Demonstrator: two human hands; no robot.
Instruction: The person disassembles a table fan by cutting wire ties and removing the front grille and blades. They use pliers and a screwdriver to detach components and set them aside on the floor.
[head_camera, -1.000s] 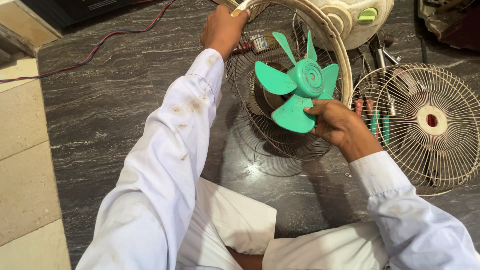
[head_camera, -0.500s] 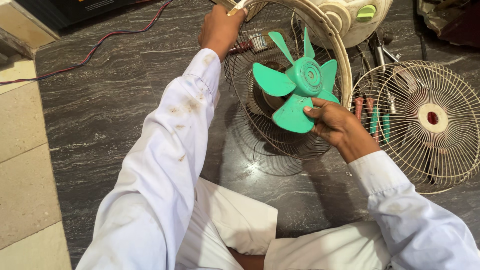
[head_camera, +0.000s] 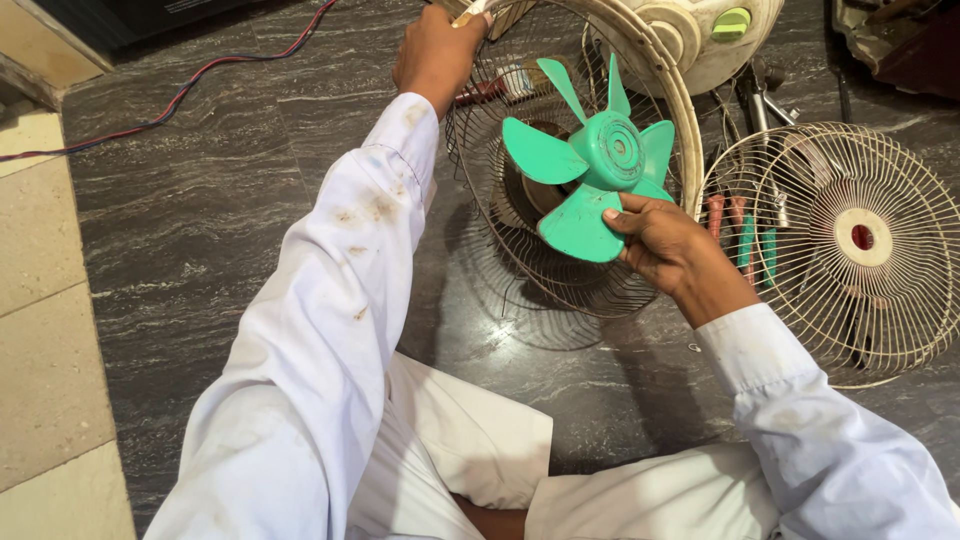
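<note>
A green fan blade (head_camera: 590, 160) with several vanes sits inside the rear wire guard (head_camera: 560, 270) of a cream table fan (head_camera: 690, 35) lying on the dark stone floor. My right hand (head_camera: 665, 245) grips the lowest vane of the blade. My left hand (head_camera: 435, 50) is closed around the cream rim of the guard at its upper left. A red-handled tool (head_camera: 490, 88) lies behind the guard, seen through the wires.
The detached front wire guard (head_camera: 850, 240) lies flat at the right, with red and green handled tools (head_camera: 745, 235) and pliers beside it. A red and blue cable (head_camera: 180, 95) runs across the floor at upper left. Beige tiles border the left edge.
My left hand has kept its grip on the guard rim. My right hand shifted slightly on the blade, which turned a little.
</note>
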